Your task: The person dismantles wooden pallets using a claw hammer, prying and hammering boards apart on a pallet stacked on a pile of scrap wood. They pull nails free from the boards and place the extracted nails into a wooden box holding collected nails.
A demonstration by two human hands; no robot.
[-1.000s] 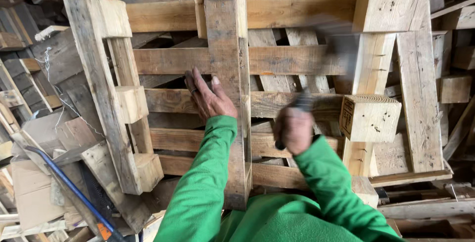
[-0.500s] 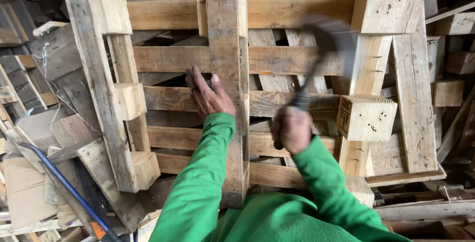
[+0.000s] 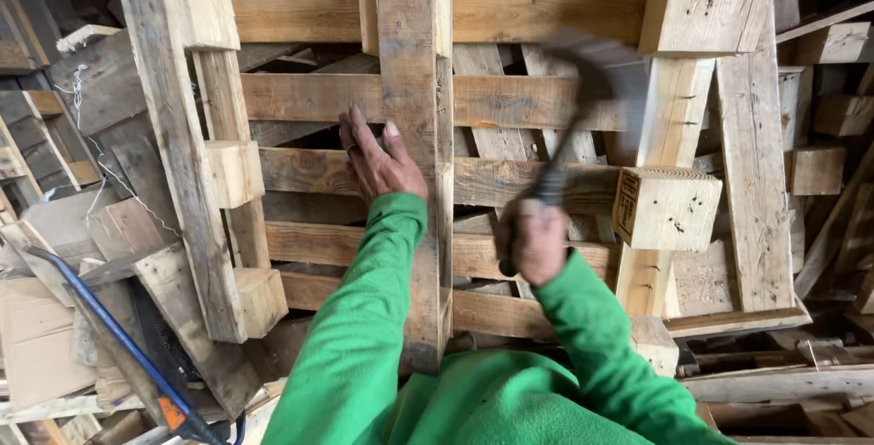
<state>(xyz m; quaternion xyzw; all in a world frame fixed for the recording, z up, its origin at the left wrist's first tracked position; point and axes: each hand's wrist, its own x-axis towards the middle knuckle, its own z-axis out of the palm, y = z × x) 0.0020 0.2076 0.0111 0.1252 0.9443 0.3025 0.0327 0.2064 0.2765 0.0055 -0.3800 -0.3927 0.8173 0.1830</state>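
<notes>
Bracing the upright wooden pallet (image 3: 546, 13), the left hand (image 3: 378, 163) lies flat and open against the boards just beside the centre stringer (image 3: 414, 90), holding nothing. The right hand (image 3: 535, 240) is closed round the handle of a hammer (image 3: 583, 104), whose raised head is motion-blurred near the right-hand blocks. Risk, as judged: a glancing blow could fling splinters or nails, or the loosened pallet could shift onto the bracing fingers.
</notes>
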